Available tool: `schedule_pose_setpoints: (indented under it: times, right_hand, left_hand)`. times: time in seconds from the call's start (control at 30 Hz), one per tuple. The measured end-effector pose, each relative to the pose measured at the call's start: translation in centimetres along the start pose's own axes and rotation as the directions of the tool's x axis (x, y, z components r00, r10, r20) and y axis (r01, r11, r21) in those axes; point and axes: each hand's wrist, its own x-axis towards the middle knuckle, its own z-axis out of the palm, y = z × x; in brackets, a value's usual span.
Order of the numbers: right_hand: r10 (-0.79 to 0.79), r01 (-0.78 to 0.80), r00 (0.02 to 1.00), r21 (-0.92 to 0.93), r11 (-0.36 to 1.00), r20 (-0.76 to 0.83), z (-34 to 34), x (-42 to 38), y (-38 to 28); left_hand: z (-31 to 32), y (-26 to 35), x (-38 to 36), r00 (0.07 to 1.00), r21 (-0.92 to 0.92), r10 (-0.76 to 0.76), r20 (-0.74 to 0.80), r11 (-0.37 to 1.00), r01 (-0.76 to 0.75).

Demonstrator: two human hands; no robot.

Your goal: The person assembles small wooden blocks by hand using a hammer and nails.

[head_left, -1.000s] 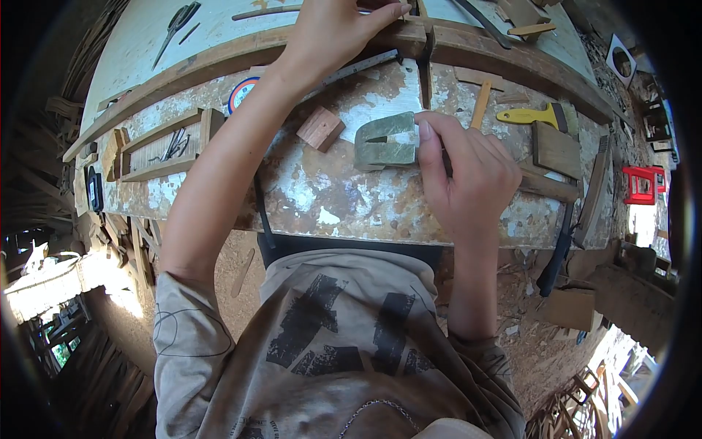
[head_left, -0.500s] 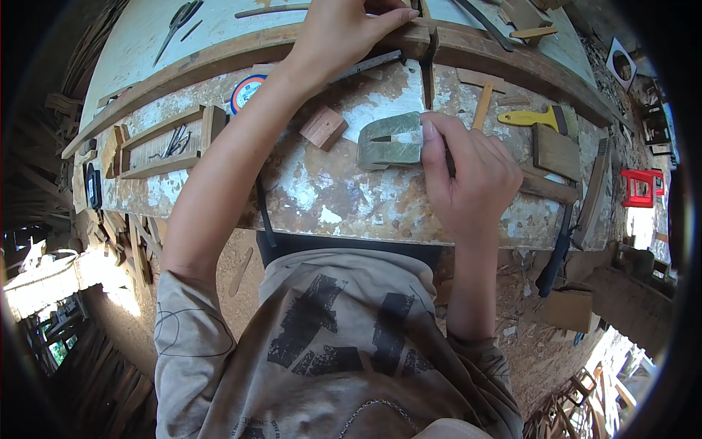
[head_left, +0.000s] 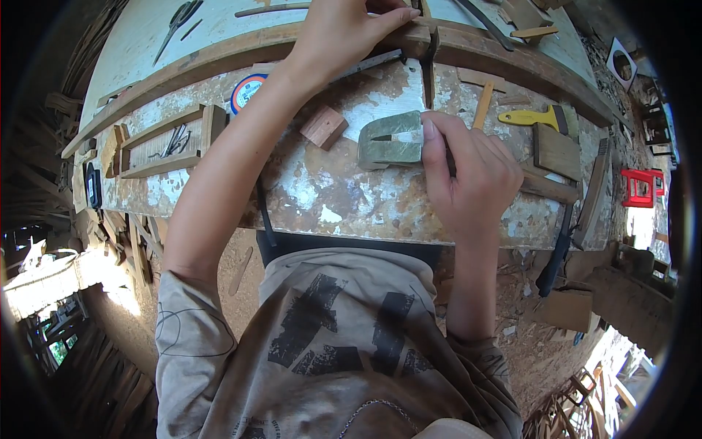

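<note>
Now your right hand (head_left: 475,172) pinched green tool (head_left: 391,153) over bench (head_left: 322,197); left hand (head_left: 358,29) by beam (head_left: 241,51), finger grip couldn't be told. Seemingly steadying step; next move called for firm pinch.

At the upper left of centre we make out what looks like a 5 on the white face of a round label (head_left: 244,95) with a blue and orange rim; the left forearm (head_left: 234,157) hides part of it. On the shirt (head_left: 314,395), near the bottom edge of the frame, we see small dark lettering, too blurred for us to spell out. We can read nothing else.
</note>
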Motion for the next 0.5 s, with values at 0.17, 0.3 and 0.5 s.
schedule_pose_setpoints:
  times: [0.17,0.3,0.5]
  right_hand:
    - [-0.004,0.004,1.000,-0.003,1.000,-0.003,-0.09,0.10,-0.11]
    - [-0.009,0.010,1.000,0.005,1.000,-0.012,-0.07,0.07,-0.11]
    - [-0.012,0.012,1.000,-0.004,1.000,-0.003,-0.15,0.07,-0.08]
  left_hand:
    - [0.17,-0.39,0.06,1.000,0.046,0.018,-0.026,0.999,-0.017]
    - [0.46,-0.53,-0.11,0.998,0.049,0.031,-0.049,0.998,-0.028]
    - [0.68,-0.68,0.00,0.999,-0.010,0.001,-0.043,1.000,-0.001]
